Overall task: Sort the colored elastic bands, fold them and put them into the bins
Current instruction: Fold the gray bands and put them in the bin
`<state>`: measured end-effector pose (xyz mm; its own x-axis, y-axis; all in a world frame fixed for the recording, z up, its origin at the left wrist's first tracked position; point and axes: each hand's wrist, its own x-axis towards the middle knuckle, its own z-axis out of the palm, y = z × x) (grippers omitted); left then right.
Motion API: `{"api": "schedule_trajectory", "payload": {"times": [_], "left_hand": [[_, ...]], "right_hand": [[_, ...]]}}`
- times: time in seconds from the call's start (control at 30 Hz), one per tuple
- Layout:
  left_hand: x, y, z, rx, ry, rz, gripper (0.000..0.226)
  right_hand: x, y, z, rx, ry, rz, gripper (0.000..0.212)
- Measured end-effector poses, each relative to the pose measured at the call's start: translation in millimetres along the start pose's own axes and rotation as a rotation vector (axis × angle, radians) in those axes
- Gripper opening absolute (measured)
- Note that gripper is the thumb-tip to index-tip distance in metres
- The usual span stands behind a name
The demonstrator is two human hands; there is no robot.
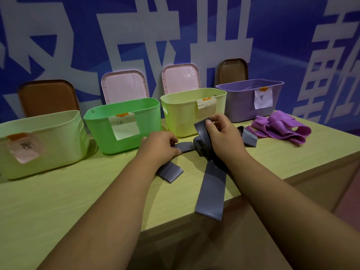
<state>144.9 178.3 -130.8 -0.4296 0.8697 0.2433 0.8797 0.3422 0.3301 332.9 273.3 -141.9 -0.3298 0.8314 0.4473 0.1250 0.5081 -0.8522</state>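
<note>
L hand [161, 142], R hand [222, 133] round band [211, 190]

staged display booth: printed banner wall [58, 26], labelled bins [97, 133].

**Blue printed wall behind a pale wood table**

The back wall [276, 36] is deep blue from edge to edge and printed with huge white characters [220, 49] that the frame cuts off. In front of it stands a table [58, 201] with a light, yellowish wood-grain top and matching side panels. Its right corner juts forward. Past that corner, at the lower right, a patch of reddish-brown floor [348, 207] shows. The light is dim and even, with soft shadows on the tabletop
</note>
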Motion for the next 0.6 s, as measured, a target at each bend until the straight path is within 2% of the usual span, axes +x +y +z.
{"api": "schedule_trajectory", "payload": {"times": [0.4,0.6], "left_hand": [[-2.5,3.2,-3.1,0.008,0.048,0.051,0.043],[3.9,5.3,-2.8,0.127,-0.003,0.054,0.034]], "right_hand": [[1.5,1.3,0.0,0.002,0.001,-0.010,0.014],[1.4,1.7,0.7,0.002,-0.005,-0.011,0.013]]}}
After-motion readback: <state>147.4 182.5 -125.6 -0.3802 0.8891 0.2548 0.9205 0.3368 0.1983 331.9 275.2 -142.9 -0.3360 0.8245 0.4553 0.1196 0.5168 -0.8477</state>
